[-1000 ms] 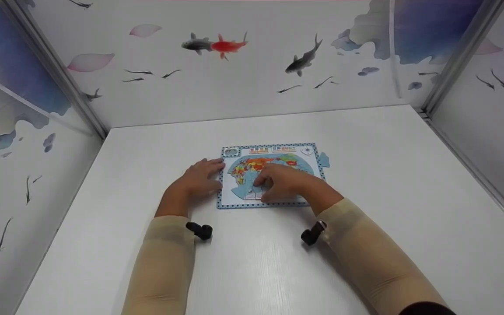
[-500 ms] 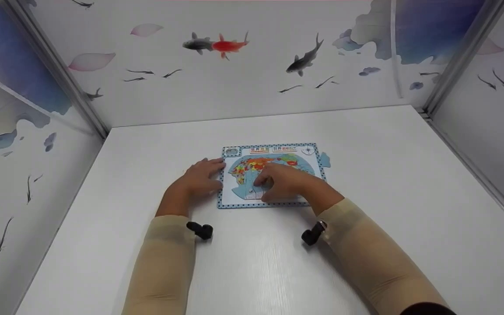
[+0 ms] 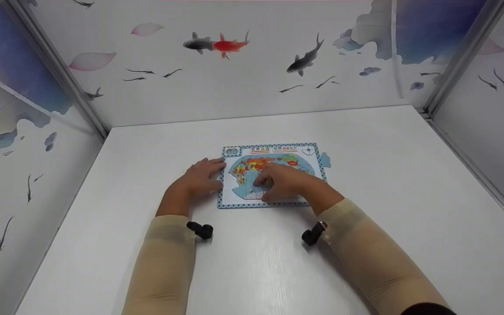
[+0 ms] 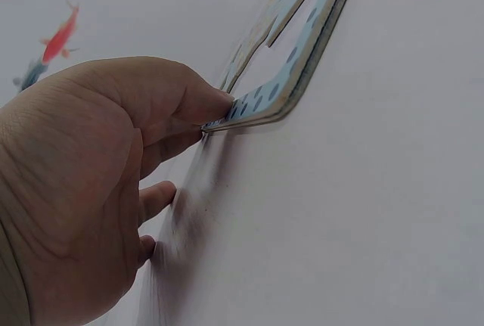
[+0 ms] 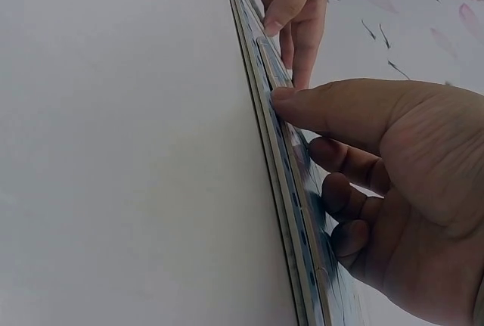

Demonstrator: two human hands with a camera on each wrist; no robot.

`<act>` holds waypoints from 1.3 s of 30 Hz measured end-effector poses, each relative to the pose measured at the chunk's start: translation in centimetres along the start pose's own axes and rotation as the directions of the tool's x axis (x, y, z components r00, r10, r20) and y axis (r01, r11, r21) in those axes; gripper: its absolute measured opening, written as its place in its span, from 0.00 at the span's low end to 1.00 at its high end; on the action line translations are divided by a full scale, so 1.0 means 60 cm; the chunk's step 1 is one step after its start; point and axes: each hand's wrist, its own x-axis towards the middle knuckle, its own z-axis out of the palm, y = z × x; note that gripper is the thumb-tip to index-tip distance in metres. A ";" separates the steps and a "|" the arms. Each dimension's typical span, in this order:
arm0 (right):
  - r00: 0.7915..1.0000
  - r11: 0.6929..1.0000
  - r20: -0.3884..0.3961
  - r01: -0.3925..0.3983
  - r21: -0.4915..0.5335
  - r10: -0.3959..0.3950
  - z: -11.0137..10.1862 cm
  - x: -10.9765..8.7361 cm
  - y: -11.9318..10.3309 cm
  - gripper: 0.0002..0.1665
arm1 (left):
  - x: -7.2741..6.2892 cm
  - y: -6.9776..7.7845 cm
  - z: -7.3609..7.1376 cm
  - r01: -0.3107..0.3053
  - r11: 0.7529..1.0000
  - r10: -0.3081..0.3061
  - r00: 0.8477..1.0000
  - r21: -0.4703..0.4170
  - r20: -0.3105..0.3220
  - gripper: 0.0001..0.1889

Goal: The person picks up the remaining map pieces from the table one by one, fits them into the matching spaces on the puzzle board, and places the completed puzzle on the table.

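A world map jigsaw puzzle [image 3: 230,199] with a blue dotted border lies on the white table. My left hand [image 3: 201,176] is at its left edge, thumb and forefinger touching the border [image 4: 261,103] near a corner while the other fingers reach down toward the table. Over the lower middle of the map is my right hand [image 3: 285,180], its fingers curled. Its thumb and forefinger pinch at a pale blue puzzle piece [image 3: 258,190] set in the board, and the thumb [image 5: 291,107] meets the raised edge near the border. This hand hides the map's lower right part.
A loose light blue puzzle piece [image 3: 325,159] lies against the puzzle's right edge. The table [image 3: 252,262] is bounded by a back wall [image 3: 252,87] and side walls with painted fish and petals. A black wrist camera [image 3: 312,234] sticks out from the right sleeve.
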 end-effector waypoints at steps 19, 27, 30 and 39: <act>1.000 0.997 -0.003 0.021 0.077 -0.021 -0.007 0.002 0.018 0.26 | 0.002 -0.001 0.002 0.004 1.000 -0.004 1.000 -0.012 -0.004 0.41; 0.996 0.989 -0.066 0.075 0.126 -0.067 -0.032 0.004 0.038 0.25 | 0.002 0.001 0.001 0.021 1.000 -0.021 1.000 -0.016 -0.005 0.40; 0.995 0.989 -0.084 0.062 0.133 -0.051 -0.045 0.001 0.042 0.25 | 0.002 0.001 0.001 0.024 1.000 -0.024 1.000 -0.013 -0.005 0.41; 0.986 0.980 -0.164 0.042 0.196 -0.010 -0.093 -0.010 0.083 0.30 | 0.000 -0.002 -0.002 -0.015 1.000 0.015 1.000 0.004 0.006 0.40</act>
